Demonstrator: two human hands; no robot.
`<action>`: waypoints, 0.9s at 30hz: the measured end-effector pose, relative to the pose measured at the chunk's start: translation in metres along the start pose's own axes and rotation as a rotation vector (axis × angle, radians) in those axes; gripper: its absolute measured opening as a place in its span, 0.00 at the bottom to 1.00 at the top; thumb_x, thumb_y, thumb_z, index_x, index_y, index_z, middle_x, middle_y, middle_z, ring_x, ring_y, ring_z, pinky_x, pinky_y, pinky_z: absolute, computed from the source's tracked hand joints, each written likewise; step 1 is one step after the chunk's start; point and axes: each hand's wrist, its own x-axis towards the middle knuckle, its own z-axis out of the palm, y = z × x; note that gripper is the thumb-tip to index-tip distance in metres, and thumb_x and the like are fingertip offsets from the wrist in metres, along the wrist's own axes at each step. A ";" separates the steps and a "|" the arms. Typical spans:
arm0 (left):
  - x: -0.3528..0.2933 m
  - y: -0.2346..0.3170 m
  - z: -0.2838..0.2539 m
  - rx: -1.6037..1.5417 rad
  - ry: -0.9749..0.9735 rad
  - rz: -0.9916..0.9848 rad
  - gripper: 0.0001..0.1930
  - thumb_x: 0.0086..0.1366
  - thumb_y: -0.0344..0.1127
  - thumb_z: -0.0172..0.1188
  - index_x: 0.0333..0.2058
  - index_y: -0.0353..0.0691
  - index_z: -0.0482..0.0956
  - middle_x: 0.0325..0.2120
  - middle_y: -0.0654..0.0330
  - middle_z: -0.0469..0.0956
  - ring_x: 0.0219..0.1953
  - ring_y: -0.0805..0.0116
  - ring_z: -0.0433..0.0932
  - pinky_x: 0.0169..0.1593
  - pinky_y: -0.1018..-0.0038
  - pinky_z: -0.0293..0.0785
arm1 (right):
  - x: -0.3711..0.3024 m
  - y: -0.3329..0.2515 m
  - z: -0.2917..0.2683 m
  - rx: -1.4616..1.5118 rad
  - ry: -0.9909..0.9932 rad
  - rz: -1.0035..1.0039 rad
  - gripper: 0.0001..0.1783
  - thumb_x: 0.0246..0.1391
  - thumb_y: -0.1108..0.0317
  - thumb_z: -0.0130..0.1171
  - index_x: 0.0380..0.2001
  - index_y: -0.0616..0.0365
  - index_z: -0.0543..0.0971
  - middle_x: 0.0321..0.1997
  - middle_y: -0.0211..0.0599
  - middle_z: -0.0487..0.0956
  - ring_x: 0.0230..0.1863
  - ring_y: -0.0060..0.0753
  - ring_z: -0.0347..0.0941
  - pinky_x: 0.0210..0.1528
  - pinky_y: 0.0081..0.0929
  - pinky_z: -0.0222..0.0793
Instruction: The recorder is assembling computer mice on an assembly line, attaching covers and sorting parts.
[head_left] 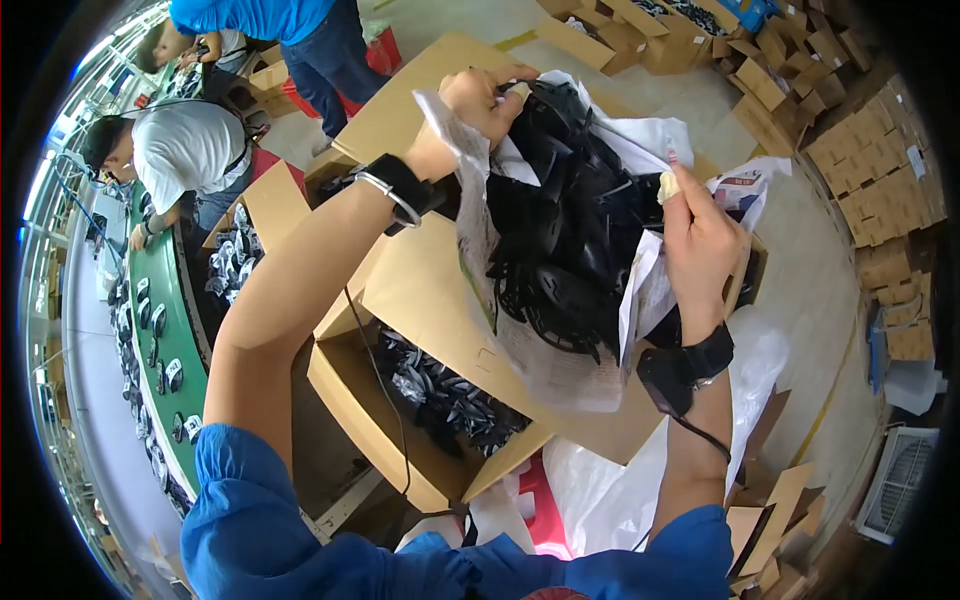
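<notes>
A white printed bag (545, 365) spreads wide around a heap of black molded plastic parts (565, 230) in front of me. My left hand (485, 105), fingers curled, grips the bag's far left edge beside the black parts. On the other side, my right hand (700, 235) pinches the bag's right edge between thumb and fingers. Pale covers sit on some fingertips of both hands. Beneath the bag lies a brown cardboard flap (430, 290). An open cardboard box (345, 395) below it holds many small dark parts (440, 390). The bag's underside is hidden.
At left, a green conveyor (175, 345) carries several small parts, with a person in white (195, 145) bending over it. Another person in blue (300, 40) stands beyond. Cardboard boxes (880, 160) are stacked at right; clear plastic (610, 480) hangs near my right arm.
</notes>
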 end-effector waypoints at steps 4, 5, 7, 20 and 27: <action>0.005 0.004 -0.013 0.086 0.033 0.041 0.14 0.56 0.34 0.53 0.40 0.45 0.81 0.11 0.51 0.70 0.14 0.60 0.74 0.23 0.69 0.71 | 0.002 0.006 0.008 0.023 0.020 0.038 0.12 0.48 0.75 0.57 0.39 0.62 0.80 0.34 0.48 0.81 0.32 0.40 0.80 0.35 0.26 0.74; 0.007 0.004 -0.016 0.090 0.039 0.041 0.14 0.56 0.34 0.53 0.40 0.45 0.81 0.11 0.51 0.70 0.14 0.60 0.74 0.23 0.69 0.71 | 0.003 0.005 0.008 0.029 0.017 0.059 0.12 0.48 0.75 0.57 0.39 0.62 0.80 0.34 0.48 0.81 0.32 0.40 0.80 0.35 0.26 0.73; 0.006 0.009 -0.025 -0.014 0.015 -0.048 0.13 0.56 0.34 0.53 0.40 0.45 0.81 0.11 0.51 0.70 0.15 0.60 0.74 0.24 0.69 0.71 | 0.008 -0.003 0.005 0.025 0.006 0.058 0.12 0.48 0.75 0.57 0.39 0.63 0.80 0.34 0.48 0.81 0.32 0.39 0.80 0.35 0.26 0.74; -0.027 0.040 -0.154 0.169 0.217 -0.026 0.14 0.55 0.31 0.53 0.40 0.43 0.81 0.12 0.50 0.71 0.18 0.61 0.77 0.25 0.72 0.72 | 0.038 -0.104 0.016 0.191 0.025 -0.180 0.12 0.48 0.78 0.57 0.39 0.64 0.80 0.34 0.50 0.81 0.33 0.40 0.80 0.36 0.26 0.74; -0.107 0.063 -0.264 0.287 0.278 -0.136 0.12 0.58 0.32 0.55 0.41 0.42 0.80 0.15 0.50 0.74 0.19 0.66 0.78 0.25 0.74 0.72 | 0.027 -0.201 0.035 0.363 -0.084 -0.271 0.13 0.47 0.78 0.57 0.39 0.64 0.80 0.32 0.50 0.81 0.32 0.39 0.80 0.33 0.26 0.73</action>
